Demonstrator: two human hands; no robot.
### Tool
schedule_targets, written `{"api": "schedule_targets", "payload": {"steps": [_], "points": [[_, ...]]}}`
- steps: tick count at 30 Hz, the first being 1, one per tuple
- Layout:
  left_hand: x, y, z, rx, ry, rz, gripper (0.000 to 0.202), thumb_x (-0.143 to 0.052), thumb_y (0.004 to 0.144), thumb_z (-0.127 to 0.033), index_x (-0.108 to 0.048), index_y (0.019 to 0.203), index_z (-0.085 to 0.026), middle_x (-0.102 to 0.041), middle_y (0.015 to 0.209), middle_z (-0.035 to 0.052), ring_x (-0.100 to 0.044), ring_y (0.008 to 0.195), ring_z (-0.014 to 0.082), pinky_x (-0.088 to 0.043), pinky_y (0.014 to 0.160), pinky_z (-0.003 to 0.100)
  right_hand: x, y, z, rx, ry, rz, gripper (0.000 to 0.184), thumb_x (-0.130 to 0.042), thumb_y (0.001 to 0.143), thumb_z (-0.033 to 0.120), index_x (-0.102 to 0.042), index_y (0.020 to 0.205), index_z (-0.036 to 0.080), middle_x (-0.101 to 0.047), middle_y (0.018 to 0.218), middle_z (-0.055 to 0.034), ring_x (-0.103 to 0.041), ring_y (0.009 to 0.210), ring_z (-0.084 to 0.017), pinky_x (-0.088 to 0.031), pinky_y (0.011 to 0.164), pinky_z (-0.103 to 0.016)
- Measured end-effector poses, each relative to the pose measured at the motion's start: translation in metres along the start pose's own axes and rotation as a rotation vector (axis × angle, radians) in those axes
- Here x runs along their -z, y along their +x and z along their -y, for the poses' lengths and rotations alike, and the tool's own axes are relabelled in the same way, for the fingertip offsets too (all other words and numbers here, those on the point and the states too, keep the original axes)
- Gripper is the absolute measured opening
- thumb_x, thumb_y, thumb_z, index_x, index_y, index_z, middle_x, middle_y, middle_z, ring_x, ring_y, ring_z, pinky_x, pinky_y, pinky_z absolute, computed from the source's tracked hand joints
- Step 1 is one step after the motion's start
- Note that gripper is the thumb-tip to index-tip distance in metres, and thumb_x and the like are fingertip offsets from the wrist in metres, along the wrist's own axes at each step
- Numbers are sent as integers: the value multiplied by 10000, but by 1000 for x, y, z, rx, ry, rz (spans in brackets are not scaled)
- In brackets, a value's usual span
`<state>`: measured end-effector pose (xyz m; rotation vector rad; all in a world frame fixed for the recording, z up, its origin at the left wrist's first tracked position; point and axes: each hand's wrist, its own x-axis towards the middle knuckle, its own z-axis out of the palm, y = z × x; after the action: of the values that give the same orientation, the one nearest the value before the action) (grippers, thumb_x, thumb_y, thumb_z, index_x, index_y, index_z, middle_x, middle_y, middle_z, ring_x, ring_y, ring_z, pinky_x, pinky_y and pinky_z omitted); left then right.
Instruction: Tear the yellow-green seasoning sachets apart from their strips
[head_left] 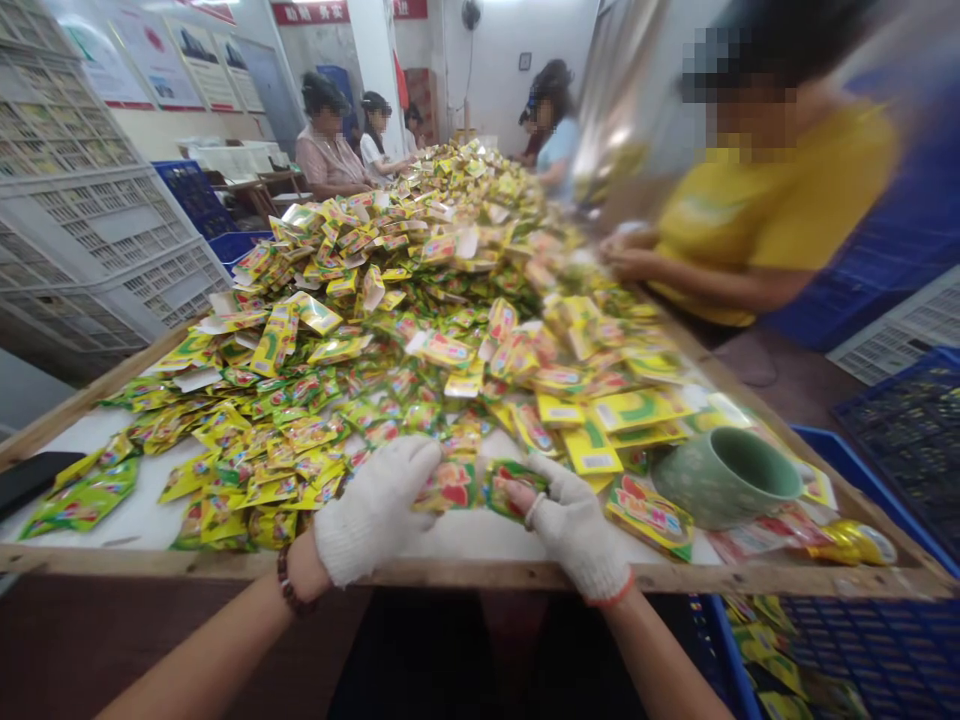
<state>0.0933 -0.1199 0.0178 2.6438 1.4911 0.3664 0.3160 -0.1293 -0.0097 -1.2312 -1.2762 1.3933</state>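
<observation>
My left hand (375,505) wears a white knit glove and rests near the table's front edge, its fingers curled onto a green and red packet (448,488). Just to its right, my right hand (574,525), also in a white glove, pinches another small packet (504,487) between thumb and fingers. Both packets lie at the near end of a large heap of yellow and green packets (420,300) that covers the white table top (150,510).
A green ceramic cup (724,478) lies tilted at the right. A wooden rim (465,573) edges the table. Blue crates (862,650) with packets stand at lower right, white crates (97,220) stacked at left. A person in yellow (772,210) works opposite; others sit at the far end.
</observation>
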Motion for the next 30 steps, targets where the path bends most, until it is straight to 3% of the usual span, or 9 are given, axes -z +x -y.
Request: {"api": "schedule_targets", "payload": {"steps": [5,11,15,18,23,25,28,30], "points": [[-5,-3,-10,-79,-35,8,477,-636,692,-157,-490,1143,-215,-562,1139,76,-524,1056,260,-466,921,416,2,-1,12,114,-281,187,261,-614,790,272,-704,1020,189,-712,943,-32,-629,896,-228,-506,775,-321],[-14,-5,-16,-31,-29,12,519,-605,682,-116,-487,1178,-213,-569,1178,83,-516,1112,270,-460,951,428,1,0,16,212,-547,-38,101,-573,791,217,-666,806,181,-668,765,-22,-581,723,-181,-448,657,-269],[-11,-4,-13,-99,-71,62,545,-630,692,-135,-473,1209,-210,-561,1219,90,-513,1139,261,-447,982,415,-1,-2,13,236,-561,-26,84,-568,800,221,-645,810,189,-648,762,-24,-573,742,-185,-443,683,-276],[-12,-4,-14,-20,-82,67,534,-668,714,-225,-474,1212,-222,-572,1185,85,-532,1115,260,-462,956,409,-9,-5,13,211,-560,-106,112,-548,823,271,-613,794,184,-627,757,-38,-564,741,-193,-444,664,-284],[-19,-8,-21,148,-26,-56,471,-664,726,-249,-495,1165,-234,-559,1191,88,-530,1121,270,-473,924,405,-19,-10,12,12,-187,-55,232,-510,847,369,-559,984,188,-624,781,-18,-567,573,-140,-459,506,-247],[-20,-10,-22,139,-12,-69,479,-654,733,-243,-486,1181,-223,-556,1200,91,-529,1119,269,-475,923,400,-18,-11,11,-12,-106,-80,204,-544,820,371,-558,916,192,-618,745,-7,-572,560,-135,-452,485,-233],[-18,-11,-24,98,8,-60,494,-632,731,-217,-483,1203,-228,-566,1187,81,-537,1100,266,-472,928,398,-14,-12,11,70,-230,-137,108,-588,764,291,-598,708,199,-607,639,4,-560,590,-143,-455,544,-240],[-17,-11,-25,87,39,-70,515,-613,713,-174,-484,1209,-233,-569,1185,77,-536,1101,273,-462,944,413,-12,-13,14,58,-254,-53,121,-557,755,245,-670,740,203,-613,591,11,-551,554,-139,-457,549,-245]]}}
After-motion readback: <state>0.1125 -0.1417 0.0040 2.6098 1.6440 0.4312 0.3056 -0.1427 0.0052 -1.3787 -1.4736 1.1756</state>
